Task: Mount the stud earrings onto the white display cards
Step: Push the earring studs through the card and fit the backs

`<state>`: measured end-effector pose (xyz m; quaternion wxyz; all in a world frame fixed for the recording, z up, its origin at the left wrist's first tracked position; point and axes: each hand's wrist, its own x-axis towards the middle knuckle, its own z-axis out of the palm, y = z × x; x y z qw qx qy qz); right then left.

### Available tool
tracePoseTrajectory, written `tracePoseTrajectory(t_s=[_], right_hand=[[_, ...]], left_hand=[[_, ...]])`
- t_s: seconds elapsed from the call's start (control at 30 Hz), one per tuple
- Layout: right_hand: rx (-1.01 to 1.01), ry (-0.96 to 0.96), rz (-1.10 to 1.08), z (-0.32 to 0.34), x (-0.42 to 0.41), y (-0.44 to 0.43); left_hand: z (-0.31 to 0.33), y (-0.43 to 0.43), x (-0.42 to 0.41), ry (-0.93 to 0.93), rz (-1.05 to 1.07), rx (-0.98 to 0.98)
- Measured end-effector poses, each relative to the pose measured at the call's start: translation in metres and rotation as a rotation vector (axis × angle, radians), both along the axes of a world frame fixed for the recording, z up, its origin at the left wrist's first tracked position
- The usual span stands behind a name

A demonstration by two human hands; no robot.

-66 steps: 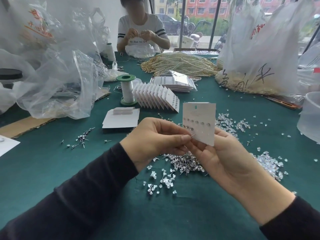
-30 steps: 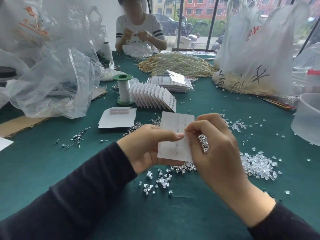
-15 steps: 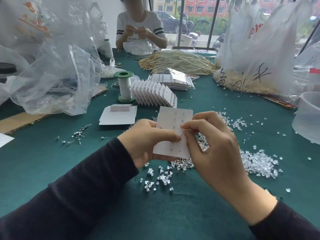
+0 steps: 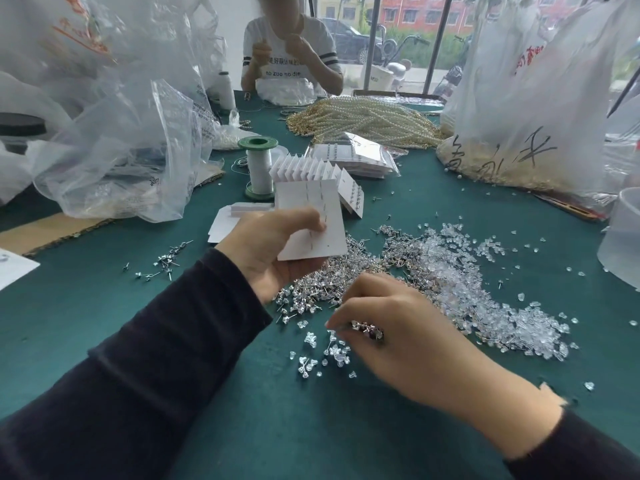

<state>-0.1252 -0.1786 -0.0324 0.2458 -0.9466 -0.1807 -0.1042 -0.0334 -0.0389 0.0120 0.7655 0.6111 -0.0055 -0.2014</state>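
Observation:
My left hand (image 4: 266,247) holds a white display card (image 4: 311,216) above the green table, thumb pressed on its back, where rows of stud posts poke through. My right hand (image 4: 401,327) is down at the near edge of the pile of loose stud earrings (image 4: 311,289), fingers curled around a small cluster of studs. A heap of clear plastic earring backs (image 4: 485,306) lies just right of the studs. A fanned row of filled cards (image 4: 311,168) stands behind the held card.
A green-capped thread spool (image 4: 258,168), flat white cards (image 4: 223,225) and bagged cards (image 4: 356,157) sit mid-table, pearl strands (image 4: 363,119) beyond. Large plastic bags (image 4: 121,150) crowd the left and right. A clear tub (image 4: 623,237) stands at the right edge. Another person (image 4: 287,53) works opposite.
My right hand has left the card and dropped to the stud pile near me. My left hand now holds the card alone, raised and tilted further away.

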Motion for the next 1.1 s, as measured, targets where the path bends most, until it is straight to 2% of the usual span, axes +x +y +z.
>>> tracePoseTrajectory(t_s=[0.3, 0.5, 0.57, 0.73, 0.93, 1.1], right_hand=[[-0.084, 0.066, 0.035, 0.006, 0.003, 0.006], [-0.357, -0.065, 0.140, 0.009, -0.001, 0.011], [-0.254, -0.054, 0.120, 0.010, -0.002, 0.012], [0.230, -0.024, -0.052, 0.012, -0.006, 0.003], [0.549, 0.041, -0.260, 0.020, -0.002, -0.015], [0.719, 0.029, -0.270, 0.023, -0.001, -0.018]], left_hand=[[-0.006, -0.005, -0.002, -0.009, -0.030, 0.105], [-0.008, -0.004, -0.001, -0.031, -0.073, 0.128], [-0.009, -0.004, 0.000, -0.031, -0.091, 0.146], [-0.010, -0.005, 0.001, -0.025, -0.115, 0.185], [-0.009, -0.006, -0.001, -0.027, -0.130, 0.194], [-0.011, -0.010, -0.007, -0.054, -0.154, 0.224]])
